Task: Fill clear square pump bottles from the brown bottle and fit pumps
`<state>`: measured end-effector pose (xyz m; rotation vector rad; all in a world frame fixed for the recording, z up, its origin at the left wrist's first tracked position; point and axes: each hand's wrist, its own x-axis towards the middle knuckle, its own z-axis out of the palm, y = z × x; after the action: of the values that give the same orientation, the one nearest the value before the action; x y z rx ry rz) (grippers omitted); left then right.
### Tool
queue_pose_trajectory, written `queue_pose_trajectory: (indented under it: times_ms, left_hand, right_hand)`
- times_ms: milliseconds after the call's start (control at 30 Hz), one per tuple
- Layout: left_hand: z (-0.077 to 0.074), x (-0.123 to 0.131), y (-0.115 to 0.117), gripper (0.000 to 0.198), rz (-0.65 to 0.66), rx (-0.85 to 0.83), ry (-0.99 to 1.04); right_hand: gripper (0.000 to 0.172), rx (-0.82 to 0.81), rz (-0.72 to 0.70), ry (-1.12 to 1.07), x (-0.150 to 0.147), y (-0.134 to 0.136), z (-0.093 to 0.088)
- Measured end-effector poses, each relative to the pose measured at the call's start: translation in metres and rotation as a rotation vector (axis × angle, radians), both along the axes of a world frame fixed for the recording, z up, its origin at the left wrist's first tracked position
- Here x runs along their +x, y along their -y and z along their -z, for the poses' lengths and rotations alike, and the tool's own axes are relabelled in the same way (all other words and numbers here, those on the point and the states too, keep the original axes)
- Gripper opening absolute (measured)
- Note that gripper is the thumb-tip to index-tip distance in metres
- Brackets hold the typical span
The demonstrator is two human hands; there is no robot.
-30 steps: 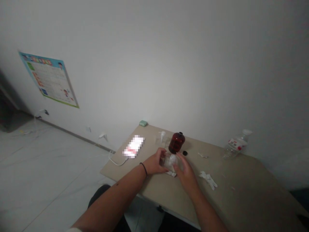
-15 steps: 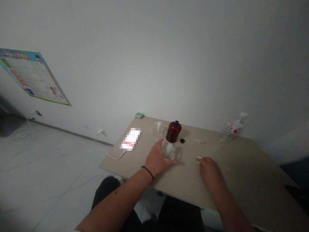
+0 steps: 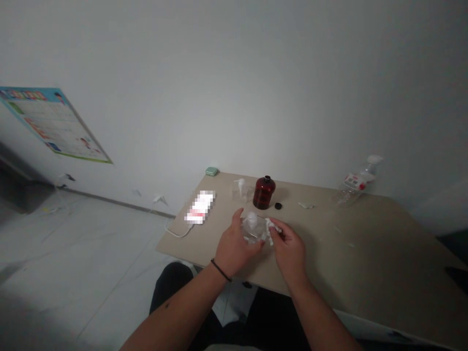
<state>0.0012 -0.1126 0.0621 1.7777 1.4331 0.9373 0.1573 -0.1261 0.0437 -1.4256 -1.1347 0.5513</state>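
Clear container (image 3: 255, 231), white on top, is between our two hands near the front of the worktop (image 3: 329, 273); whether its base touches down, we cannot tell. Our left hand (image 3: 234, 248), with a black band (image 3: 220, 270) at the wrist, has its grip clasped around the container, thumb along the near side. Our right hand (image 3: 292, 251) has its grip pinching a crumpled white wad (image 3: 270, 231) at the container's right side; contact between the two is unclear. Behind, we note a dark red bottle (image 3: 263, 193), upright, with a small black cap (image 3: 278, 206) just right of it. Left of that bottle: a white pump (image 3: 241, 185) on a second clear vessel. Farther left: a bright pixelated screen (image 3: 200, 207) and white cable (image 3: 178, 235). Back left corner: a green case (image 3: 211, 171). Well to the right: a labelled clear bottle (image 3: 354, 182).
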Motion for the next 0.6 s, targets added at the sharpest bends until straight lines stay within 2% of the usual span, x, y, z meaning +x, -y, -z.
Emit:
queue_pose_trajectory:
  times_ms: [100, 200, 333, 400, 500, 600]
  left_hand:
    - [-0.010, -0.014, 0.010, 0.102, 0.061, 0.014, 0.040]
    - [-0.016, -0.024, 0.018, 0.105, 0.115, 0.002, 0.104]
    - [-0.020, -0.031, 0.027, 0.105, 0.116, 0.023, 0.172]
    - [-0.023, -0.033, 0.030, 0.106, 0.146, 0.042, 0.184]
    - [-0.027, -0.034, 0.035, 0.107, 0.230, 0.023, 0.238]
    - [-0.029, -0.035, 0.037, 0.109, 0.269, 0.011, 0.322]
  right_hand:
    - [0.028, 0.070, -0.039, 0.058, -0.003, 0.001, -0.008]
    - [0.027, 0.080, -0.152, 0.016, -0.004, 0.006, -0.010]
    - [0.041, 0.094, -0.359, -0.124, -0.005, 0.023, -0.006]
    - [0.049, 0.123, -0.427, -0.116, -0.004, 0.032, -0.006]
    - [0.054, 0.116, -0.496, -0.036, 0.001, 0.040, -0.008]
    - [0.062, 0.093, -0.527, -0.058, 0.003, 0.039, -0.007]
